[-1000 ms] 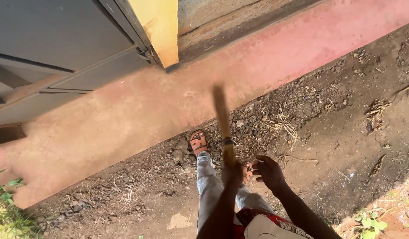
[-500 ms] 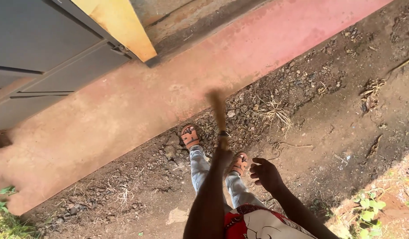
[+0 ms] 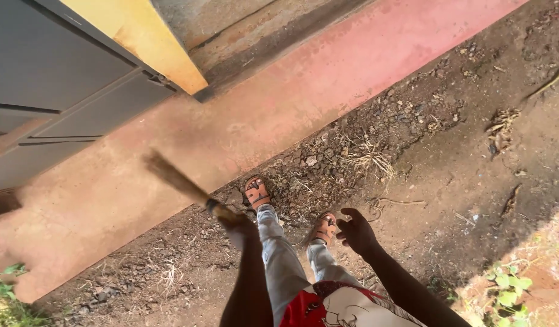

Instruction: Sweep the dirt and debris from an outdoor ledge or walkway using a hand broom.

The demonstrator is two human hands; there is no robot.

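My left hand [image 3: 237, 225] grips the bound end of a short straw hand broom [image 3: 178, 179]. The broom is blurred and points up-left over the red concrete step [image 3: 328, 91]. My right hand [image 3: 354, 233] hangs free to the right with its fingers loosely apart, holding nothing, near my right sandalled foot [image 3: 325, 227]. My left sandalled foot [image 3: 256, 192] stands on gravel at the edge of the step. I wear light jeans and a red patterned top.
A grey metal door [image 3: 55, 72] with a yellow frame [image 3: 140, 36] stands open at the upper left. Gravel, dry grass tufts [image 3: 370, 158] and bare soil lie right of the step. Green plants [image 3: 503, 290] grow at the lower right and lower left.
The broom has swung from pointing straight ahead over the gravel to pointing left over the step. My left arm moved left with it. My right hand stayed about where it was.
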